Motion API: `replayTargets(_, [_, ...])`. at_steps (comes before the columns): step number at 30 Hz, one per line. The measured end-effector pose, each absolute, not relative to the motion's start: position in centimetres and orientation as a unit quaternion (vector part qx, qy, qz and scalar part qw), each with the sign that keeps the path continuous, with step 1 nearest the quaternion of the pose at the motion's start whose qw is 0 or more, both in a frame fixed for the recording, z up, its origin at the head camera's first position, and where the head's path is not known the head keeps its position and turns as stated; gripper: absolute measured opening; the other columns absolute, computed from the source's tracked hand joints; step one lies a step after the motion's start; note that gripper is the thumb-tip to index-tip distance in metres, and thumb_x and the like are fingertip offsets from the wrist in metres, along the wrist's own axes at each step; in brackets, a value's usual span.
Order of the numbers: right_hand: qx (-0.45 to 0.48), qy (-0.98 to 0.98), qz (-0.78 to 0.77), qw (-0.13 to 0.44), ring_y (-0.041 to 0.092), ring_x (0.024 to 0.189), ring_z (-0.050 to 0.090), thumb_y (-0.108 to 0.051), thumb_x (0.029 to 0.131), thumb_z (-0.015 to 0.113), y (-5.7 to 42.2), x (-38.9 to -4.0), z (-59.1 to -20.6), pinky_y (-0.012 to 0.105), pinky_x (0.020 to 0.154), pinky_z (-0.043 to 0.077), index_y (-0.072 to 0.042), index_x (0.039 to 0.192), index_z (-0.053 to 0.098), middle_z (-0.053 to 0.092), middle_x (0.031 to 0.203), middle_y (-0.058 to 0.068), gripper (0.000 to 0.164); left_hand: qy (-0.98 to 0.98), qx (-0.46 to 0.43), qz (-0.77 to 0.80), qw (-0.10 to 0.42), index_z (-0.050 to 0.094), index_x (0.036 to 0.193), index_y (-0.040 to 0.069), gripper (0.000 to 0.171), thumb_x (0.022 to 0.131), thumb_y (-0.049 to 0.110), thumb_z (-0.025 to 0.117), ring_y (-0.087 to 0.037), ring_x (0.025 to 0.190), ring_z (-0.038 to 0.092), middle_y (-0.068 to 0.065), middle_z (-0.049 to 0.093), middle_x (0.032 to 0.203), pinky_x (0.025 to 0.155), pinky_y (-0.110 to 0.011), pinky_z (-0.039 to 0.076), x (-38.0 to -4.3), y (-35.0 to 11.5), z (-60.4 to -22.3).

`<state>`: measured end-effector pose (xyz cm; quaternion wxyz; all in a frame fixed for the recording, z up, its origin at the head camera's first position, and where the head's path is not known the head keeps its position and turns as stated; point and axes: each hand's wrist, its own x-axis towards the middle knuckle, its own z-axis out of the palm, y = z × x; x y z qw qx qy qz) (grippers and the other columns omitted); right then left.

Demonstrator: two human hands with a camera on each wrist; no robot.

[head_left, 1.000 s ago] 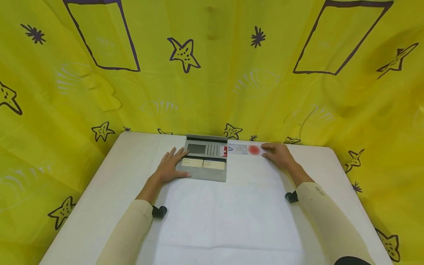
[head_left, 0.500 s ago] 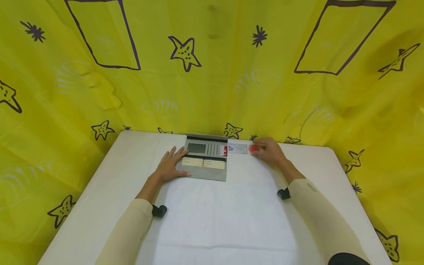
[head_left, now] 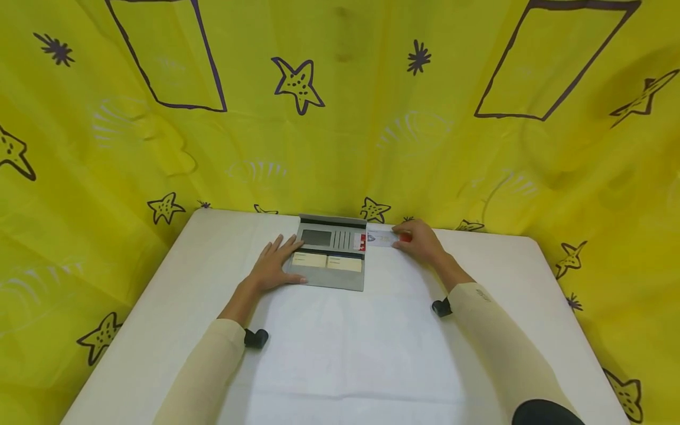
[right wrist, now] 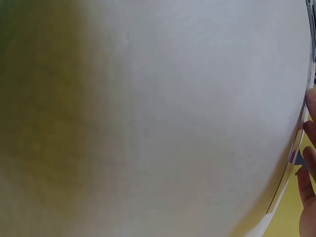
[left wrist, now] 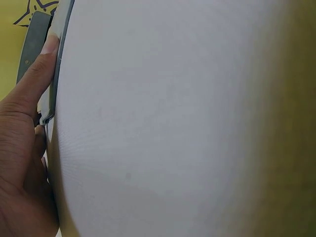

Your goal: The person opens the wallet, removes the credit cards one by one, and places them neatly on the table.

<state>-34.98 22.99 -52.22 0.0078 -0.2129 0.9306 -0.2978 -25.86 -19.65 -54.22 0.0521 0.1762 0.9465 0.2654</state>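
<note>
A grey wallet (head_left: 329,282) lies unfolded at the back of the table, with a dark window, slots and cream cards (head_left: 344,263) in its lower half. A red-and-white card (head_left: 361,242) shows at its upper right. My left hand (head_left: 272,265) rests on the wallet's left side, fingers spread and thumb on the lower flap; the thumb also shows in the left wrist view. Right of the wallet lies a pale printed slip (head_left: 381,238) with a red patch. My right hand (head_left: 422,241) grips it, thumb and fingers at opposite edges, covering its right part.
The white table (head_left: 345,348) ends just behind the wallet, where a yellow curtain (head_left: 340,136) with starfish drawings hangs. In the right wrist view the slip's edge (right wrist: 281,192) runs along the tabletop, with fingers at the frame's far right.
My right hand has moved left along the slip, from its right end to over the red patch. The left hand and the wallet stay in place.
</note>
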Motion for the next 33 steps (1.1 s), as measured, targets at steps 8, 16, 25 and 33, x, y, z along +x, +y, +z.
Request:
replayTargets(8, [-0.206, 0.932, -0.299, 0.019, 0.038, 0.122, 0.057, -0.016, 0.092, 0.084, 22.7, -34.9, -52.0, 0.053, 0.11, 0.043, -0.001, 0.13, 0.074, 0.071, 0.13, 0.018, 0.042, 0.947, 0.176, 0.262, 0.054, 0.038, 0.165, 0.014, 0.102, 0.083, 0.051, 0.085, -0.039, 0.16, 0.003, -0.011, 0.02, 0.174, 0.128, -0.055, -0.003, -26.0, -19.7, -54.2])
replayTargets(16, [-0.21, 0.931, -0.297, 0.021, 0.037, 0.123, 0.057, -0.015, 0.092, 0.084, 22.9, -34.9, -51.9, 0.052, 0.111, 0.043, -0.001, 0.131, 0.073, 0.07, 0.131, 0.017, 0.043, 0.948, 0.173, 0.26, 0.058, 0.037, 0.165, 0.015, 0.102, 0.083, 0.051, 0.085, -0.039, 0.16, 0.003, -0.012, 0.02, 0.174, 0.128, -0.055, -0.002, -25.9, -19.6, -54.1])
replayTargets(25, [-0.205, 0.927, -0.315, 0.01, 0.041, 0.127, 0.057, -0.011, 0.089, 0.086, 24.4, -34.5, -52.0, 0.056, 0.113, 0.042, 0.002, 0.134, 0.07, 0.067, 0.134, 0.023, 0.049, 0.947, 0.177, 0.262, 0.056, 0.037, 0.165, 0.014, 0.102, 0.083, 0.051, 0.085, -0.04, 0.16, 0.003, -0.012, 0.02, 0.174, 0.128, -0.055, -0.003, -25.9, -19.6, -54.4])
replayTargets(33, [-0.164, 0.926, -0.336, 0.057, 0.04, 0.13, 0.056, -0.011, 0.093, 0.081, 25.5, -34.4, -51.7, 0.057, 0.113, 0.043, 0.0, 0.137, 0.068, 0.064, 0.14, 0.023, 0.047, 0.948, 0.178, 0.26, 0.053, 0.038, 0.165, 0.014, 0.102, 0.083, 0.051, 0.085, -0.04, 0.16, 0.003, -0.012, 0.02, 0.174, 0.128, -0.056, -0.002, -26.0, -19.7, -54.4])
